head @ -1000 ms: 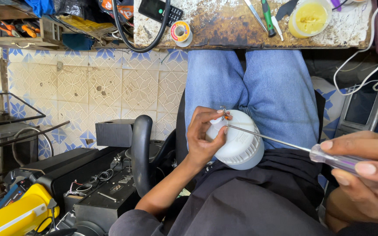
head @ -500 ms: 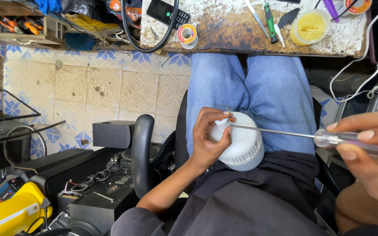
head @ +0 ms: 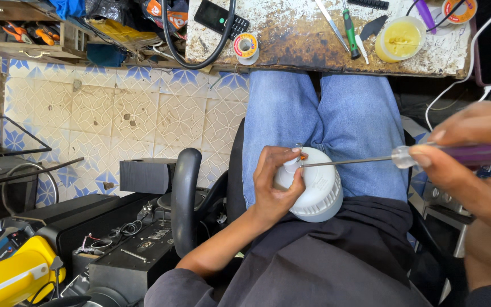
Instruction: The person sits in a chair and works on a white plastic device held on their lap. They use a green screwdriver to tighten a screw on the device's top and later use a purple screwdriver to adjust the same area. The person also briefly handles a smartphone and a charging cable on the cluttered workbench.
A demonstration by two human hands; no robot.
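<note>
My left hand (head: 277,185) grips a white bulb housing (head: 316,190) that rests on my lap, fingers wrapped around its narrow base end. My right hand (head: 473,165) holds a long screwdriver (head: 365,160) by its clear and purple handle at the right edge. The thin metal shaft runs left and its tip touches the base of the bulb near my left fingertips. My legs in blue jeans (head: 319,122) lie under the bulb.
A worn workbench (head: 291,40) sits above my knees with a black cable loop (head: 197,42), a solder reel (head: 246,45), a green screwdriver (head: 349,28) and a yellow tub (head: 399,38). A black chair armrest (head: 184,199), black electronic boxes (head: 126,250) and a yellow tool (head: 12,276) stand left over tiled floor.
My right hand with the screwdriver has risen a little and come closer to the camera. The shaft now lies more level against the bulb base. My left hand keeps its hold.
</note>
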